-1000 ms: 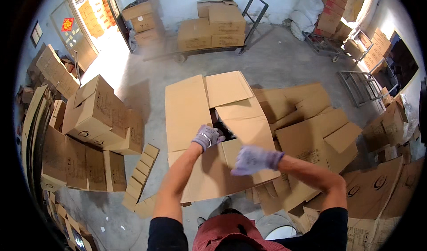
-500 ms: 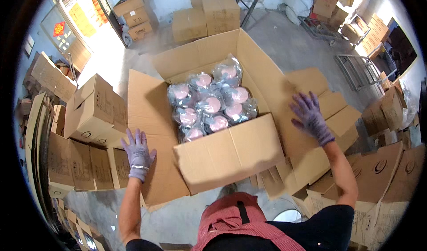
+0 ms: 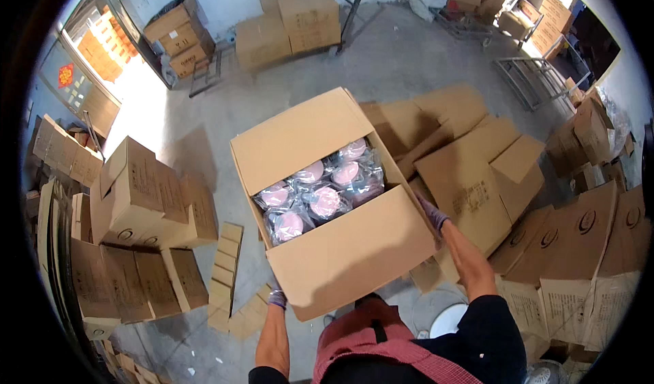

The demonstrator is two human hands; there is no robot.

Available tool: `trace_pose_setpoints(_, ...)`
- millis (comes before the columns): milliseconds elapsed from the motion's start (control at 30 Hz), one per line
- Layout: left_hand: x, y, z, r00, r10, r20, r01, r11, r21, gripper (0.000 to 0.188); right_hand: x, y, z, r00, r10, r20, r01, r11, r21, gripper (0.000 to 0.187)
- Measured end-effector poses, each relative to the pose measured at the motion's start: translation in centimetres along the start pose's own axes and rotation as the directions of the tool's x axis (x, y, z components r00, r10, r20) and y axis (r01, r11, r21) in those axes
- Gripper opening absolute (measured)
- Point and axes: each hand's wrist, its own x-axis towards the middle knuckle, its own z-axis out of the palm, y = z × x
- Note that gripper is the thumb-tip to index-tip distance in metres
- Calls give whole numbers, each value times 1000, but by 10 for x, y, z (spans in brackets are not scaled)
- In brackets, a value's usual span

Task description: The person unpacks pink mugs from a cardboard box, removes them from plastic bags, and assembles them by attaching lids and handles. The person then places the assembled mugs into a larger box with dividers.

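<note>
An open cardboard box (image 3: pixel 354 254) sits in front of me, its far flap (image 3: pixel 300 139) and near flap leaning inward. In the gap between them are several round pink-topped items (image 3: pixel 325 201) in clear plastic wrap, set in rows. My left hand (image 3: pixel 276 297), in a purple-grey glove, is at the box's near left corner, its fingers hidden by the cardboard. At the right side of the box, my gloved right hand (image 3: pixel 433 215) holds against the wall, fingers partly hidden.
Flattened cardboard (image 3: pixel 470 186) lies on the floor to the right. Cartons (image 3: pixel 139 193) stand at the left, with cardboard dividers (image 3: pixel 225 268) nearby. More cartons (image 3: pixel 565 248) line the right. Stacked boxes (image 3: pixel 293 26) are by the far wall, and a metal cart (image 3: pixel 538 81) stands far right.
Both hands have moved inward from the spread side flaps to the box's sides. The far and near flaps now lean over the contents, and the side flaps no longer stick out.
</note>
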Motion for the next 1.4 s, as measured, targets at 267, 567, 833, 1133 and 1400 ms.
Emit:
trace_pose_setpoints(267,-163,-111,77,784,-618,58,511,696,505,48,-39,-26,102,611,-617,496,596,-54,-801,18)
trace_pose_setpoints(567,-94,95,126,518,-185,835,-685,-674,276,51,-232,-58,38,714,-699,-33,161,210,-964,45)
trace_pose_setpoints(833,-62,41,106,567,-412,713,-725,-660,195,17,-225,209,29,610,2,-792,-578,684,-444,99)
trace_pose_setpoints(1133,-170,20,32,373,-677,634,-900,-430,70,27,-231,319,91,863,-5,-505,-11,1000,-29,50)
trace_pose_setpoints(1400,-232,96,58,693,-677,248,-721,-655,228,49,-274,295,112,897,-29,-441,-6,997,-77,56)
